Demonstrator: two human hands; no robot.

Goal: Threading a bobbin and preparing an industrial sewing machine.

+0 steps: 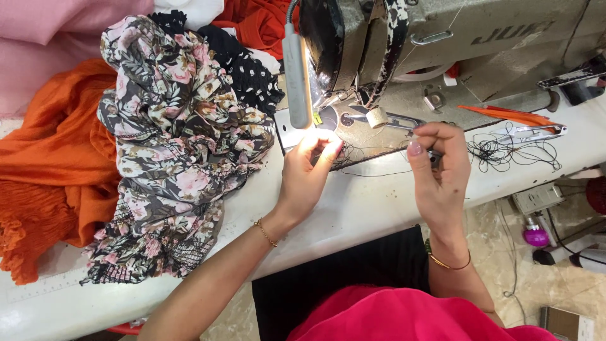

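My left hand [307,172] is pinched just below the needle area of the grey sewing machine [442,38], lit by the machine's lamp [297,69]. My right hand [439,167] is closed at the machine's base, fingertips pinched on what looks like black thread [366,155] that runs between both hands. A loose tangle of black thread [505,151] lies to the right on the white table [353,202]. I cannot tell whether the needle itself is touched.
A floral black-and-pink garment [177,145] is heaped on the left, over orange cloth [50,164] and pink cloth [44,38]. Thread snips [533,131] and an orange tool [505,115] lie at the right. A purple bobbin-like object [536,237] sits on the floor.
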